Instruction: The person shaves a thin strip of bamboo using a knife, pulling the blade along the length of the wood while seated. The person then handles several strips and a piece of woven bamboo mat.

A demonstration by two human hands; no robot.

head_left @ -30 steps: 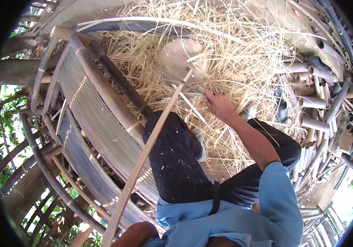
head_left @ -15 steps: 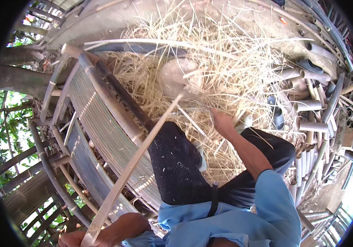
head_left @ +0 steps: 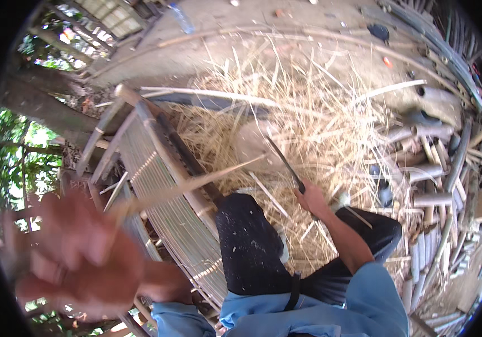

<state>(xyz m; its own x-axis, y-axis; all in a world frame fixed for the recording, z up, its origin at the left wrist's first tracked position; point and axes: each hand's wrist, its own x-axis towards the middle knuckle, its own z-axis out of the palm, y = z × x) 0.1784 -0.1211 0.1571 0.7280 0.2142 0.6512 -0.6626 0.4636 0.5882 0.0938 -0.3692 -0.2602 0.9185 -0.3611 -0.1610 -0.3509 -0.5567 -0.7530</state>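
Observation:
Large and smeared by motion, my left hand [head_left: 86, 258] is raised at the lower left, with its fingers around the end of a long pale bamboo strip [head_left: 196, 182]. The strip slants up and right across the bamboo bench, its far tip over the straw-like shavings. In my right hand [head_left: 313, 199], above my right knee, is the handle of a knife [head_left: 283, 159] with a slim dark blade. The blade points up and left, its tip near the strip's far end. Behind both lies a rounded, pale brown block [head_left: 246, 143], partly covered by shavings.
A slatted bamboo bench [head_left: 168, 216] stands along my left leg. Thin bamboo shavings [head_left: 331, 129] cover the ground ahead. Cut bamboo tubes [head_left: 432, 199] are piled at the right. A plastic bottle [head_left: 181, 18] lies at the far left, and a dark object [head_left: 378, 32] at the far right.
My left hand has risen and come closer to the view, swinging the strip's near end upward. The knife in my right hand now shows clearly, pointing up and left. The view has shifted.

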